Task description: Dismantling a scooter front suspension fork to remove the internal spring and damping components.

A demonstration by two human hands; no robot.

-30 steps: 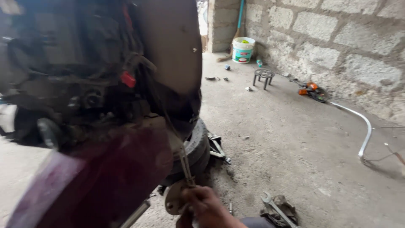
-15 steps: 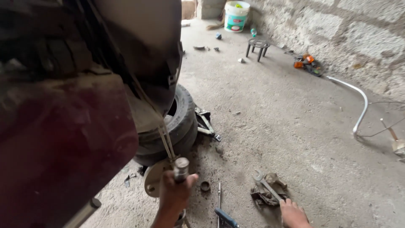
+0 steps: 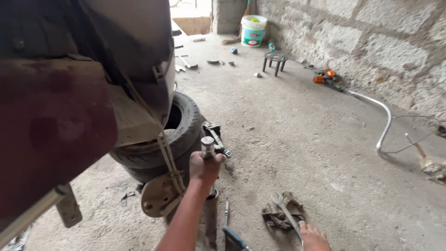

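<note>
Fingers of left hand (image 3: pixel 204 168) wrapped round upright grey metal rod (image 3: pixel 208 186); right hand (image 3: pixel 313 236) fingers unclear, touching wrench (image 3: pixel 285 213).

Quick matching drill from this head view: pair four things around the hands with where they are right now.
Things:
1 wrench
2 metal tube
3 bucket
4 stool

Places:
A far end, by the block wall
B gripped upright in the left hand
C on a rag, by the right hand
D mid-floor, near the bucket

Pairs: 1-C, 2-B, 3-A, 4-D
</note>
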